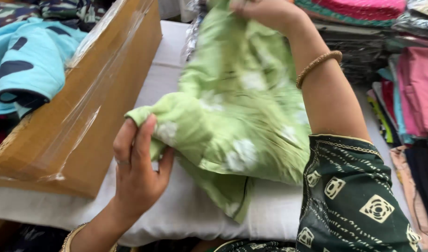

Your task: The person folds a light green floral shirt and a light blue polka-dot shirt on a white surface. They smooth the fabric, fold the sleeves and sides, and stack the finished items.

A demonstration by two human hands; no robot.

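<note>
Holding the scene: a white padded counter (186, 210) ran up the middle, and everything happened on top of it.
Counter: it was covered in plain white cloth, with its near edge rounded and soft-looking.
Cardboard box (78, 112): big and brown, wrapped in clear tape, it sat on the counter's left side, just beside the garment.
Green garment (237, 107): light green with pale white floral patches, it lay bunched across the counter's centre, one end lifted up toward the top of the view, the other end down by the near left corner.
Stacked clothes (410, 88): pink, red, teal and dark folded pieces were piled along the right, well apart from the box.
Blue garment (22, 65): pale blue with dark shapes, it lay to the left beyond the box.
Dark green sleeve (354, 200): printed with cream square motifs, it covered the right upper arm at the lower right.
Left hand (139, 172): its thumb and fingers were closed on the garment's lower left corner, pinching the fabric just above the counter.
Right hand (265, 11): up at the top edge, it was closed around the garment's far end, gripping a gathered fold; its fingertips were cut off by the frame.
Right bangle (318, 67): a thin gold band sat on the right forearm.
Left bangle (69, 238): a gold band was just visible at the left wrist.
Ring (122, 162): a slim band showed on a left finger.
</note>
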